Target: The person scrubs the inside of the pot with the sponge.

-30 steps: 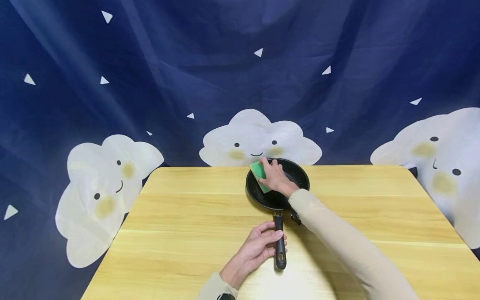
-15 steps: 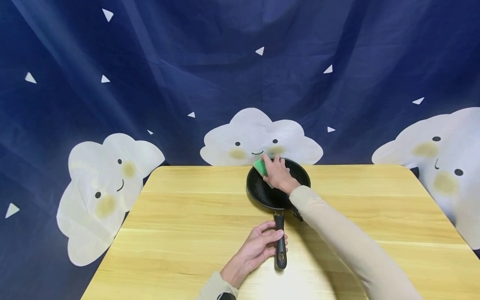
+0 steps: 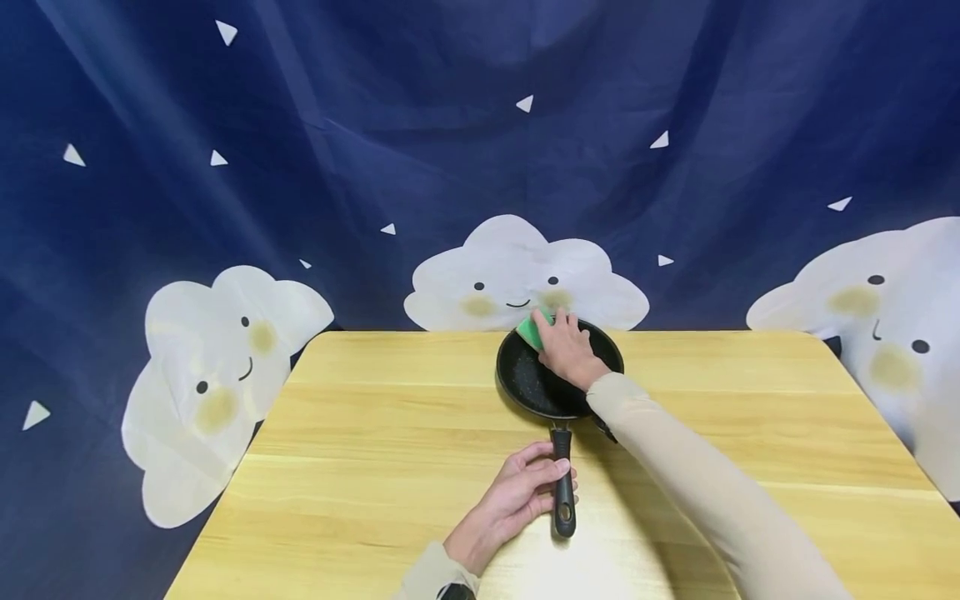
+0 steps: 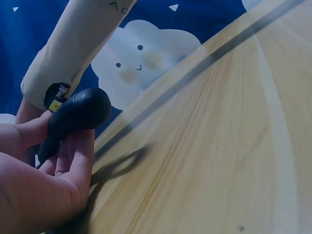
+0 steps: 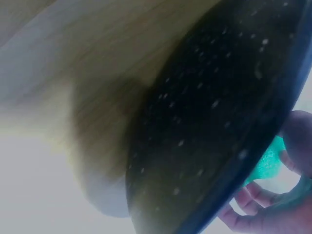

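Note:
A black frying pan (image 3: pixel 525 379) with a speckled surface is near the table's back edge, its handle (image 3: pixel 563 492) pointing toward me. My left hand (image 3: pixel 510 500) grips that handle, thumb on top and fingers beneath; the left wrist view shows the handle's rounded end (image 4: pixel 92 108) close up. Over the far side of the pan, my right hand (image 3: pixel 566 346) holds a green sponge (image 3: pixel 531 330) against the inside near the rim. In the right wrist view the pan's dark speckled side (image 5: pixel 209 117) hides part of the sponge (image 5: pixel 268 161) and the fingers (image 5: pixel 253 195).
The pale wooden table (image 3: pixel 360 467) stretches to both sides of the pan. Behind it hangs a dark blue curtain (image 3: pixel 450 125) with white clouds and small triangles. The right sleeve (image 3: pixel 697 467) reaches across the table's right half.
My right hand has slid the sponge up and to the right along the pan's inside, toward the far rim. The left hand stays on the handle; the head view shifts slightly.

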Action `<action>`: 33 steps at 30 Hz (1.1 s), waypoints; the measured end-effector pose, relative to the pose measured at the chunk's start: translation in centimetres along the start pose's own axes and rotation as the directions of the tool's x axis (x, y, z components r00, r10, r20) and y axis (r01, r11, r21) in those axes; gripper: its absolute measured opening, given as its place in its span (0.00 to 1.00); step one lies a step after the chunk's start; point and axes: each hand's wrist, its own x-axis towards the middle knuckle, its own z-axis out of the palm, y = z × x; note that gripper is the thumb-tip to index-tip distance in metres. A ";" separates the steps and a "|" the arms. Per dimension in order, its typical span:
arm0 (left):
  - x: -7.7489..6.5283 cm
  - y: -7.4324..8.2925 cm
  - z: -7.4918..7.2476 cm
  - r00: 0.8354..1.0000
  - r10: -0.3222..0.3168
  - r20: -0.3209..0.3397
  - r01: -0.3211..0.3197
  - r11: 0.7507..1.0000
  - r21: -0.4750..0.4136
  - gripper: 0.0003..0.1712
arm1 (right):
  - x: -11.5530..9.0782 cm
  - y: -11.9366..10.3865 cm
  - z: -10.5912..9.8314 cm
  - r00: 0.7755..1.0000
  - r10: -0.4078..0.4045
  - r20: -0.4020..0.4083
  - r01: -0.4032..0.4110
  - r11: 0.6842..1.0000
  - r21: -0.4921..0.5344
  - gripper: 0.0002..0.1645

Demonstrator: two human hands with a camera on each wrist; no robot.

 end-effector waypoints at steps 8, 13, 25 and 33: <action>0.0 0.0 0.2 1.000 -0.006 -0.008 0.006 1.000 0.012 0.17 | -0.4 1.2 -0.1 1.000 -0.014 -0.028 0.007 0.974 -0.228 0.39; 0.0 0.2 0.2 1.000 -0.015 -0.022 0.015 1.000 0.027 0.18 | -0.9 1.9 -0.2 0.999 -0.033 -0.021 0.025 0.951 -0.308 0.37; 0.0 -0.1 0.1 0.999 -0.012 -0.032 0.013 0.999 0.029 0.20 | -2.0 2.9 -0.4 0.990 -0.140 -0.023 0.121 0.918 -0.377 0.28; 0.1 -0.1 0.2 0.999 -0.005 -0.048 0.006 0.999 0.034 0.20 | -2.3 3.2 -1.9 0.992 -0.110 0.063 0.126 0.926 -0.356 0.29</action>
